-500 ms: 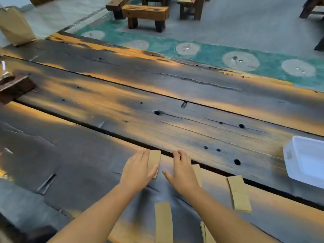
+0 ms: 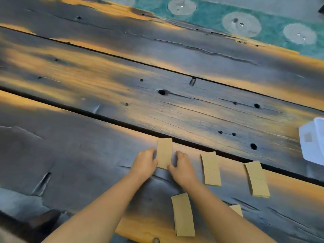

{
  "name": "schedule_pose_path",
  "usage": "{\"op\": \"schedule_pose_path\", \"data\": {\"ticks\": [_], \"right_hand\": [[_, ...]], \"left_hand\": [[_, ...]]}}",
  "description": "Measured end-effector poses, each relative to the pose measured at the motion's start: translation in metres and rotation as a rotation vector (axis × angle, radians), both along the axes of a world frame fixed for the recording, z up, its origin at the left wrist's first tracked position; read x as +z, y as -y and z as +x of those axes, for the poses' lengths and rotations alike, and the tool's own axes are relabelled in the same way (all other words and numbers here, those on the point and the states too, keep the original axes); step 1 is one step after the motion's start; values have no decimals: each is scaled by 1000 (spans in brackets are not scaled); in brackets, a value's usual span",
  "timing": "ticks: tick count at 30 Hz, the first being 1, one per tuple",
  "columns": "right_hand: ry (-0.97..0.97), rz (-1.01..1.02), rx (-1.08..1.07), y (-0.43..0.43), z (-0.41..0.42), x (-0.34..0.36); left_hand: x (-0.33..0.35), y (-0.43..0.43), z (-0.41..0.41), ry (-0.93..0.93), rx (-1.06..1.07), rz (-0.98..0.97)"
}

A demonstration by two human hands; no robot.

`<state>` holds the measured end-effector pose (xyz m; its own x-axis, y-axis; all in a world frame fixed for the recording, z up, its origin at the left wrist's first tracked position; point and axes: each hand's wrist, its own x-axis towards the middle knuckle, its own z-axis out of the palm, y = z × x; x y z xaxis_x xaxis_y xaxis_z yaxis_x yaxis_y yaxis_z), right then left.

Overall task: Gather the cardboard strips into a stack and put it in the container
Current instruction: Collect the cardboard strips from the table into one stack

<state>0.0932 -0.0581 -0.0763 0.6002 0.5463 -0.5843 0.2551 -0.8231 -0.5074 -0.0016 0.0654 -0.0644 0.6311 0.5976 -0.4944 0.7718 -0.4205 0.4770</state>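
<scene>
Two curled hands, left hand [image 2: 144, 161] and right hand [image 2: 182, 166], pinch a flat tan cardboard strip [image 2: 164, 153] (matte, rectangular) on the weathered plank bench [image 2: 87, 146]; white plastic container [image 2: 312, 141] at its right edge.

A weathered plank table [image 2: 122, 81], dark grey streaked with orange, is seen carrying several cardboard strips. One strip [image 2: 164, 153] is pinched flat between the fingers of the left hand [image 2: 144, 163] and the right hand [image 2: 182, 168]. Two more [image 2: 210, 169] [image 2: 256, 179] are laid right of the right fingers, another [image 2: 183, 214] nearer than them. A white container [image 2: 312, 141] is set far right.
</scene>
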Motion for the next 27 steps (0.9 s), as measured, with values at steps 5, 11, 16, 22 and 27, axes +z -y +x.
{"op": "schedule_pose_path", "data": {"ticks": [5, 11, 16, 22, 27], "right_hand": [[-39, 66, -209, -19, -2, -6], [-242, 74, -497, -33, 4, -18], [-175, 34, -608, -26, -5, -29], [-197, 106, -626, -17, -8, -25], [-297, 176, -583, 9, 7, -8]], "left_hand": [[-12, 2, 12, 27, -36, -7], [-17, 8, 17, 99, 251, -206], [-22, 6, 13, 67, 250, -328], [-19, 6, 16, 57, 275, -405], [-12, 12, 11, 79, 331, -495]]}}
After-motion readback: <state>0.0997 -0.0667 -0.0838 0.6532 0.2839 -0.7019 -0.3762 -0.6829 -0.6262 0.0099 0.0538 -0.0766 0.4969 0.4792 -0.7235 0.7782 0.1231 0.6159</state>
